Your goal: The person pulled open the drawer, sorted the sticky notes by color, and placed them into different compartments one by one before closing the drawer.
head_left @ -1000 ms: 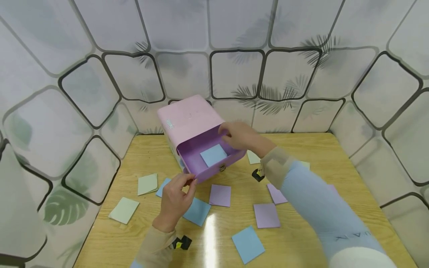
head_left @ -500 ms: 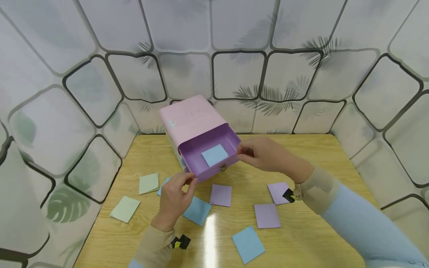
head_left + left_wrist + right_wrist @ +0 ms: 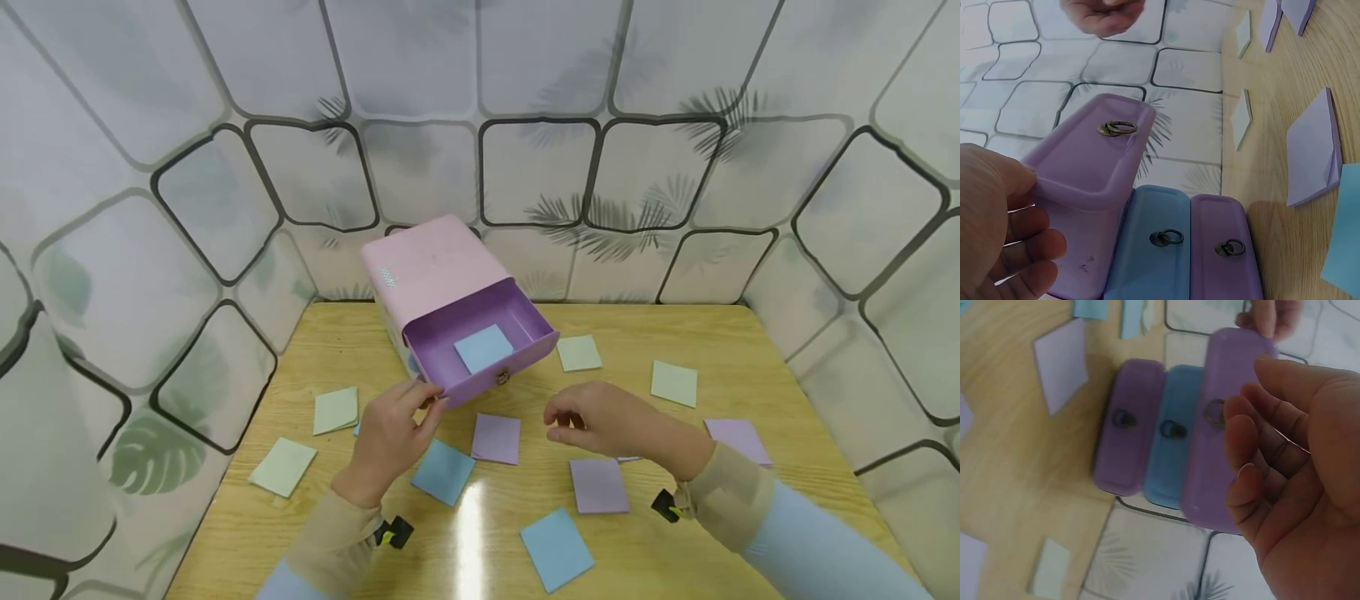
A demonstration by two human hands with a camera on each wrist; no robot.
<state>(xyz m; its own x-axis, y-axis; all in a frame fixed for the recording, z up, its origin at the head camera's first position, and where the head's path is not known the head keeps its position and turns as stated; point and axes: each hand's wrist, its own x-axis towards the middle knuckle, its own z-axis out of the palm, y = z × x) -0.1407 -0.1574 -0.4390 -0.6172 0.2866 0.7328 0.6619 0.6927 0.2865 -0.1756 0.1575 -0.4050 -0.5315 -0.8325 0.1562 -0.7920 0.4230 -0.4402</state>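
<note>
A small pink cabinet (image 3: 438, 267) stands at the back of the table, turned at an angle. Its top purple drawer (image 3: 470, 385) is pulled out, and a blue sticky-note pad (image 3: 483, 348) lies inside. At the drawer's left front corner, my left hand (image 3: 386, 433) pinches the edge between thumb and finger. My right hand (image 3: 615, 421) hangs over the table to the right of the drawer, fingers loosely curled around nothing. Below the pulled-out drawer, the left wrist view shows a blue drawer (image 3: 1147, 262) and a second purple drawer (image 3: 1222, 225), both pushed in, with ring pulls.
Several sticky-note pads lie about the wooden table: green ones such as the one (image 3: 282, 467) at left and the one (image 3: 674, 383) at right, purple ones (image 3: 599, 486), and blue ones (image 3: 557, 550). A patterned curtain (image 3: 536, 171) encloses the back and sides.
My right hand has left the drawer's right side, moving right and then down toward me over the table. My left hand stays at the drawer corner.
</note>
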